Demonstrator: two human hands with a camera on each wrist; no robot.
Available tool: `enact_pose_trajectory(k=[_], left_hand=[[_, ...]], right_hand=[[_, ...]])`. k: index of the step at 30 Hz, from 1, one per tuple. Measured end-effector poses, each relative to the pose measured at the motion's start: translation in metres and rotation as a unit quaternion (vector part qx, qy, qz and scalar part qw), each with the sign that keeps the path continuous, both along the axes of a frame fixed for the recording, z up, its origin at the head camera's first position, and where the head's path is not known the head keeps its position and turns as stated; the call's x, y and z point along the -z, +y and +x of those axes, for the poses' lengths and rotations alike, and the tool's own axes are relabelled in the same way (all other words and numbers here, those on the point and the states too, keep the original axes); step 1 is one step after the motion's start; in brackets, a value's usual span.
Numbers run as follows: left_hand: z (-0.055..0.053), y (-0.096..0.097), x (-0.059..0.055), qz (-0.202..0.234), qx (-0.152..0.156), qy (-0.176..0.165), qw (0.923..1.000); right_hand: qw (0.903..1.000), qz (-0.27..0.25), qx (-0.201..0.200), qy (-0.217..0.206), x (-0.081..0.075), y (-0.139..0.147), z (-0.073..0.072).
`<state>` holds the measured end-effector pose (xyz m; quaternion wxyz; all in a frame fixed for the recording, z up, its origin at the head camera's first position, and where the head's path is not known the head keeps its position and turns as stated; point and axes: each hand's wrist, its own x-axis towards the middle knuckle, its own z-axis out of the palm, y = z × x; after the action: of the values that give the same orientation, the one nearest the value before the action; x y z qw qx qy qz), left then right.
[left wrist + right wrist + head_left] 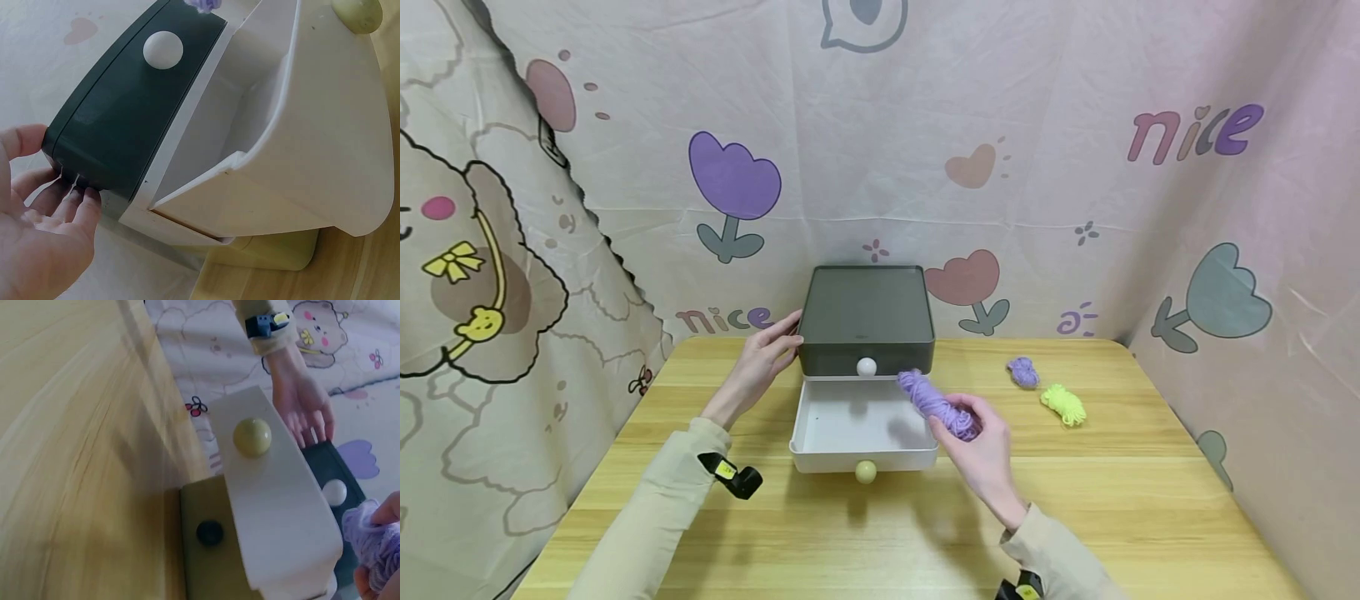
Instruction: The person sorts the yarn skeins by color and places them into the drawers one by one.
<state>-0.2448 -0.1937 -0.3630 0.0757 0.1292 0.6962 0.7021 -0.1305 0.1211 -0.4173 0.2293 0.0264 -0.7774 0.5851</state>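
Observation:
A small drawer unit with a dark green top stands on the table, its white middle drawer pulled out. My left hand rests on the unit's left side, fingertips against the dark green upper drawer. Between thumb and fingers, my right hand grips a skein of purple yarn above the drawer's right side. In the right wrist view the purple skein shows at the right edge, partly covered by the fingers. The drawer's inside shows white, with shadows on its floor.
To the right on the table lie a smaller purple yarn bundle and a yellow-green yarn bundle. Under the white drawer sits an olive lower drawer with a dark knob. A patterned cloth hangs behind the table.

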Motion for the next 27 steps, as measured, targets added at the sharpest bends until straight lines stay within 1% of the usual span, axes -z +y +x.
enact_pose_trajectory(k=[5,10,15,19,23,27], left_hand=[[-0.001,0.000,0.000,0.000,-0.002,0.001,1.0000],[0.000,0.000,0.001,-0.002,-0.001,0.002,1.0000],[0.000,-0.001,0.001,-0.002,-0.001,0.004,1.0000],[-0.001,0.000,0.001,0.002,0.000,0.003,1.0000],[-0.001,0.000,0.001,0.008,-0.001,0.001,1.0000],[-0.001,0.000,0.001,0.014,-0.002,-0.001,0.9999]], right_hand=[[0.9990,0.032,-0.023,0.022,-0.007,-0.011,0.000],[0.9960,0.072,-0.036,0.039,-0.010,-0.022,-0.001],[0.9932,0.088,-0.064,0.043,-0.011,-0.031,-0.002],[0.9918,0.085,-0.089,0.033,-0.012,-0.037,-0.004],[0.9905,0.077,-0.113,0.012,-0.012,-0.042,-0.006],[0.9892,0.081,-0.121,0.008,-0.013,-0.047,-0.008]])
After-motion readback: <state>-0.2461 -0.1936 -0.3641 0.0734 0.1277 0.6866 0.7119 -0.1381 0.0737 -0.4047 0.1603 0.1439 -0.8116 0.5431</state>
